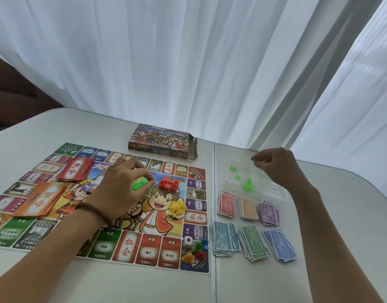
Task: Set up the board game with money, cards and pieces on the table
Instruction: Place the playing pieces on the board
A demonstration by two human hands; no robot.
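Reaching over the middle of the board point(148, 250), my left hand point(120, 184) is cupped palm-down with the fingers curled round the green heap point(140, 183) of small plastic pieces, which shows between my thumb and fingertips. A dark bracelet point(96, 212) sits on that wrist. Just to the right of the heap on the board's central picture lies the red heap point(169, 184), and below that the yellow heap point(176, 208). On the left part of the board the red cards point(75, 169) lie in a loosely fanned stack, with the orange cards point(42, 199) nearer to me. At the board's near right corner stand the die point(188, 241) and a cluster of coloured pawns point(199, 248). My right hand point(275, 166) hovers above the far edge of the clear tray point(273, 189), fingers bent and thumb drawn in to the forefinger; I cannot tell whether anything is pinched there. A few loose green pieces point(246, 185) lie in the tray. Nearer to me, beside the board, the money is laid in two rows: red notes point(227, 204), yellow notes point(248, 208) and purple notes point(269, 213) behind, teal notes point(224, 239), green notes point(253, 243) and blue notes point(280, 247) in front. The game box point(162, 139) lies past the board's far edge on the pale table point(341, 215), its right end flap open, before a white curtain point(188, 62).
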